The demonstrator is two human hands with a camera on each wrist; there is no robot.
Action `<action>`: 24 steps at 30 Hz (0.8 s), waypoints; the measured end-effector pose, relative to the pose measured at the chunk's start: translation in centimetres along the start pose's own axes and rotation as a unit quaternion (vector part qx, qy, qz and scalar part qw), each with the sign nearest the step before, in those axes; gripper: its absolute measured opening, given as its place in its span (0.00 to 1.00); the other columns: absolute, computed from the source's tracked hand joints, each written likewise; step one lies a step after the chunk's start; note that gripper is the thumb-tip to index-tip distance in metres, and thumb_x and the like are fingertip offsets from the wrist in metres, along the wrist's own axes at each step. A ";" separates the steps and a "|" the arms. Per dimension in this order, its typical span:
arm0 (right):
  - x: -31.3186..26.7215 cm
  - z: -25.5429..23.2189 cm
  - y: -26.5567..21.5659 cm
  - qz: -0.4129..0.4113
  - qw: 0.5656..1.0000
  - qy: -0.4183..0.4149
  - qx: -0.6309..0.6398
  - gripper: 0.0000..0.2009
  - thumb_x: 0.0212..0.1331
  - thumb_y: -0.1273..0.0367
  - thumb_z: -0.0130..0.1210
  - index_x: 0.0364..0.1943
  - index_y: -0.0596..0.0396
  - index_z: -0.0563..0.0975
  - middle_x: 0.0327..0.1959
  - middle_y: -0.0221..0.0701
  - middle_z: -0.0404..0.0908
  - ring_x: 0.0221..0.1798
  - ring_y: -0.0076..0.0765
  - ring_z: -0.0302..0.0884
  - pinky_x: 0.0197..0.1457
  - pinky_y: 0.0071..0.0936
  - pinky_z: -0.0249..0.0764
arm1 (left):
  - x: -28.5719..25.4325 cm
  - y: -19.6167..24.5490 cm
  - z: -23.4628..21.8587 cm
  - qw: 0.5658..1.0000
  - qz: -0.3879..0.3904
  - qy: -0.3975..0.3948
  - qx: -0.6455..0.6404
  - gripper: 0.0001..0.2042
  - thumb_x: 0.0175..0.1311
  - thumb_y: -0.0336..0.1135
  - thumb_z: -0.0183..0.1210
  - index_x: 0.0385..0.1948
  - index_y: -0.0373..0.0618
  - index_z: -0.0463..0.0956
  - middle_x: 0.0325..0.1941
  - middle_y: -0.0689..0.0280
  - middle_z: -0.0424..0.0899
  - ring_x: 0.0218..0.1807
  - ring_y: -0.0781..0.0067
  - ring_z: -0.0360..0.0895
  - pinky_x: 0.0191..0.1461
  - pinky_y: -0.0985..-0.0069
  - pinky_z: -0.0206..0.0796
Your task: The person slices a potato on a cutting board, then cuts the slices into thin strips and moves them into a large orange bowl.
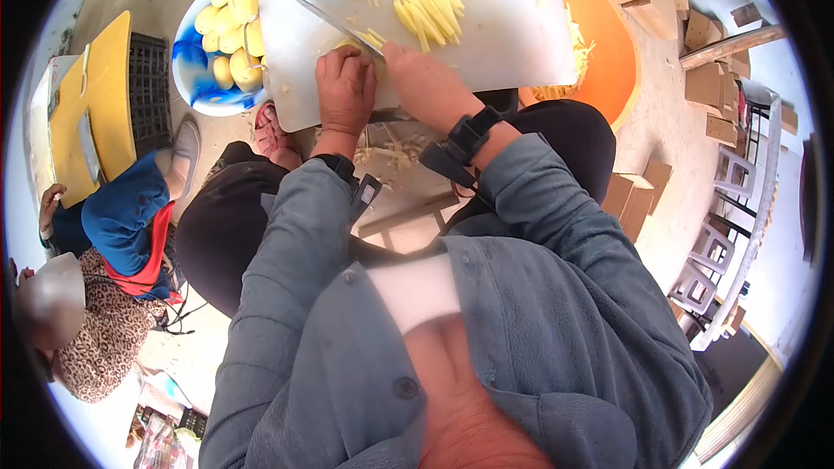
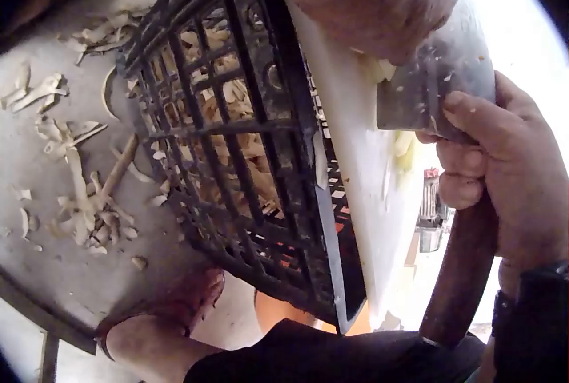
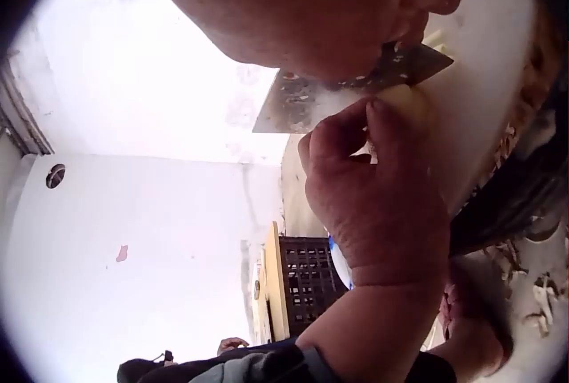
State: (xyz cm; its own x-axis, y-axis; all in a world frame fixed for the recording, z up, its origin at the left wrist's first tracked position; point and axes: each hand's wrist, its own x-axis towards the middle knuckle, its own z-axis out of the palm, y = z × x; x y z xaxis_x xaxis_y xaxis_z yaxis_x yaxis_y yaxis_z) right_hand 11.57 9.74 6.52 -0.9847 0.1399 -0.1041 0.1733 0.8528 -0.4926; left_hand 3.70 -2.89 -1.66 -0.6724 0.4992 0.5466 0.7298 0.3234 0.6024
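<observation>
My right hand [image 1: 426, 78] grips the brown wooden handle [image 2: 460, 263] of a cleaver [image 1: 326, 17], thumb against the blade. The broad blade stands on a white cutting board [image 1: 512, 43], close beside my left fingers. With curled fingers, my left hand [image 1: 345, 87] holds a pale yellow piece of peeled potato [image 3: 407, 107] on the board; most of it is hidden under the fingers in the head view. Several cut slices lie by the blade. Farther up the board is a pile of potato sticks [image 1: 428, 10].
A blue-and-white basin [image 1: 187, 61] of peeled potatoes stands left, an orange basin [image 1: 612, 52] with potato sticks right. Under the board is a black plastic crate [image 2: 258, 125] holding peelings; more peelings [image 2: 84, 178] litter the floor. Another person [image 1: 130, 234] sits at left near a yellow board [image 1: 104, 104].
</observation>
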 end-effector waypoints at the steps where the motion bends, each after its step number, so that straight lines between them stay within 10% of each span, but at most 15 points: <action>1: 0.0 0.1 0.1 0.000 1.000 0.001 0.000 0.11 0.53 0.81 0.46 0.42 0.63 0.68 0.39 0.52 0.77 0.39 0.60 0.79 0.41 0.46 0.76 | -0.1 0.1 0.0 1.000 -0.011 -0.006 -0.002 0.08 0.50 0.24 0.63 0.31 0.43 0.75 0.41 0.61 0.76 0.44 0.55 0.72 0.48 0.65 0.67; 24: -0.2 -0.5 -0.6 -0.007 1.000 0.010 -0.022 0.10 0.53 0.81 0.46 0.41 0.61 0.67 0.35 0.50 0.78 0.38 0.60 0.78 0.40 0.46 0.75 | 0.2 -0.5 0.2 1.000 -0.014 -0.002 -0.013 0.06 0.52 0.25 0.61 0.29 0.41 0.73 0.39 0.60 0.77 0.41 0.54 0.73 0.45 0.64 0.68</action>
State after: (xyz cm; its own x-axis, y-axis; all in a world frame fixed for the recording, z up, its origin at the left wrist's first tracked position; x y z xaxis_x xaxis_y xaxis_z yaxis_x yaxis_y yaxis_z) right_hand 11.63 9.45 7.25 -0.9872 0.1385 -0.0795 0.1595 0.8761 -0.4550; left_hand 3.20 -2.80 -2.01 -0.6924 0.4930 0.5269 0.7068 0.3164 0.6327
